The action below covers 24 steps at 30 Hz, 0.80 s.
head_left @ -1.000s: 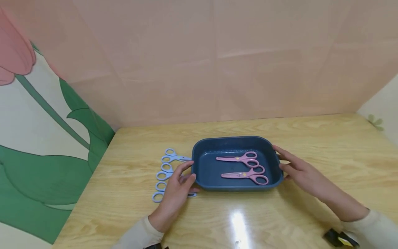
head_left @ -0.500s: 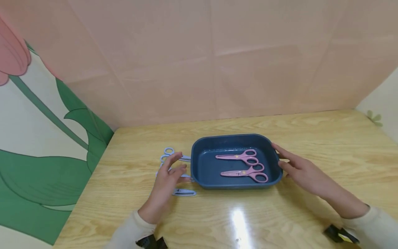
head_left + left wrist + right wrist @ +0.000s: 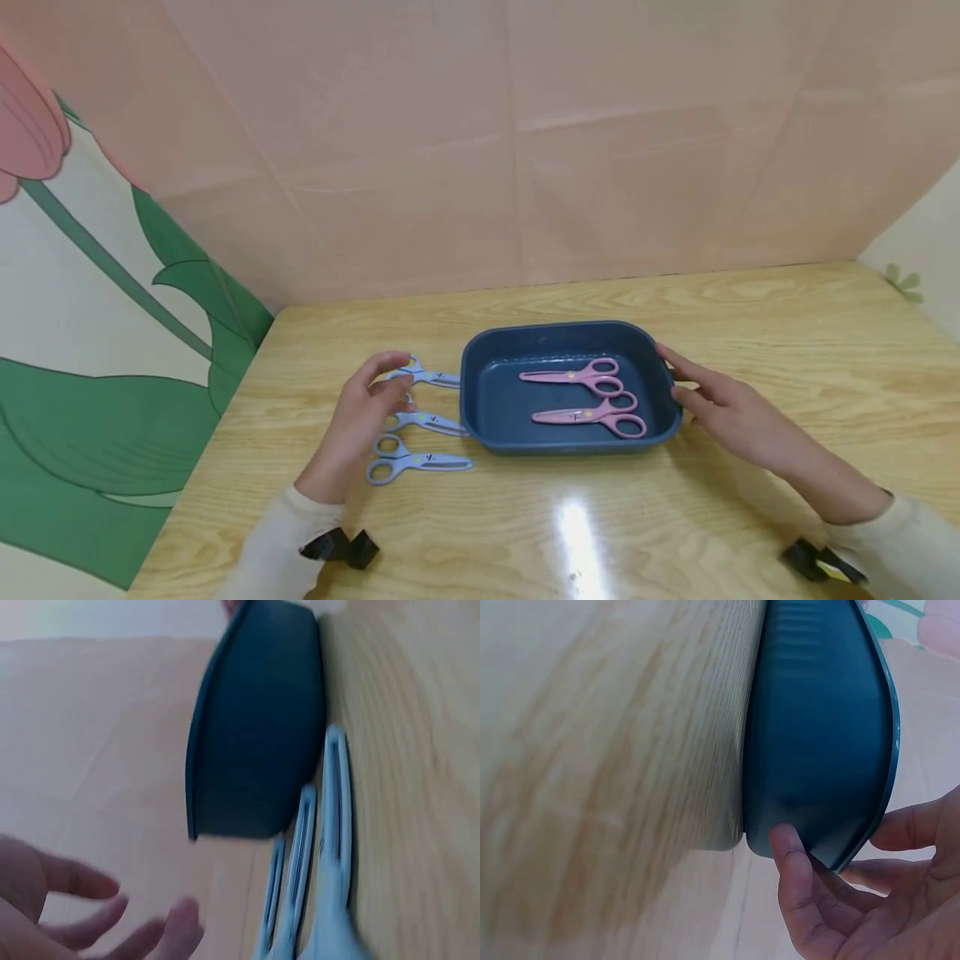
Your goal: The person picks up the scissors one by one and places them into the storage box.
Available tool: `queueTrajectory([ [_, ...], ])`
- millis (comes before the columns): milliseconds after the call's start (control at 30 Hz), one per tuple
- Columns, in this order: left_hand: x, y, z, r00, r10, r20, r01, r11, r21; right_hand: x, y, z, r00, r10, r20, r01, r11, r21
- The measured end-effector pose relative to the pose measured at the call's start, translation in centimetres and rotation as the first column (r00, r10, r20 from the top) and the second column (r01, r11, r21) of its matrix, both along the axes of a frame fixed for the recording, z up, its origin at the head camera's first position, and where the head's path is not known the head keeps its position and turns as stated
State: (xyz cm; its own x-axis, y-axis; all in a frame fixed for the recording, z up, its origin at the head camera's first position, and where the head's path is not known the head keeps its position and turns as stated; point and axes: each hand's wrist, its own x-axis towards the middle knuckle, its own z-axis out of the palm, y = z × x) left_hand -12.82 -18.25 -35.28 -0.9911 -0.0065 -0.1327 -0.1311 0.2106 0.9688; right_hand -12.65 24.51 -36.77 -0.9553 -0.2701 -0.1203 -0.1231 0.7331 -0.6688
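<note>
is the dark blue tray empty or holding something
Not empty: the tray holds two pairs of pink scissors, visible lying flat inside.

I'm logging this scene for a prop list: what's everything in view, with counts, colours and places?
Table: 1, light wood-grain, across the foreground
Tray: 1, dark blue, mid-table
Pink scissors: 2, pink, inside the tray
Light blue scissors: 3, light blue, left of the tray
Backdrop: 1, pinkish beige, behind the table
Flower picture: 1, pink and green, far left
Wall motif: 1, green, far right
Wrist devices: 2, black, one per wrist
Sleeves: 2, off-white, on both forearms
Left hand: 1, bare, above the light blue scissors
Right hand: 1, bare, touching the tray's right end
</note>
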Motion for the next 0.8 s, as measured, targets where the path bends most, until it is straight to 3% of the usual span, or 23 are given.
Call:
queueTrajectory([
  [167,-0.6,-1.3,-0.2,0.994,-0.108,0.018,0.110,0.975,-0.194,0.0,0.0,0.1,1.000,0.007,-0.007,-0.007,1.000,-0.003],
  [300,-1.2,-2.1,-0.8,0.992,-0.123,-0.017,0.110,0.931,-0.349,0.0,-0.1,0.2,1.000,0.007,-0.016,-0.007,1.000,0.002],
  [367,-1.4,-2.5,-1.0,0.991,-0.126,-0.053,0.088,0.888,-0.451,0.0,-0.1,0.2,1.000,0.005,-0.018,-0.005,1.000,0.004],
  [467,-1.6,-3.1,-1.4,0.986,-0.144,-0.081,0.067,0.799,-0.598,0.1,-0.1,0.1,1.000,0.009,-0.022,-0.009,1.000,0.000],
  [533,-1.8,-3.6,-1.7,0.982,-0.173,-0.079,0.077,0.742,-0.666,0.1,-0.1,0.2,1.000,0.012,-0.023,-0.012,1.000,0.001],
  [600,-2.0,-4.0,-2.1,0.978,-0.201,-0.059,0.102,0.702,-0.705,0.1,-0.1,0.2,1.000,0.018,-0.025,-0.018,1.000,-0.001],
  [667,-2.1,-4.4,-2.4,0.974,-0.225,-0.039,0.127,0.675,-0.727,0.1,0.0,0.2,0.999,0.019,-0.028,-0.019,1.000,0.001],
  [800,-2.2,-4.7,-2.8,0.966,-0.257,-0.017,0.158,0.644,-0.748,0.1,0.1,0.1,0.999,0.018,-0.032,-0.018,1.000,0.002],
])
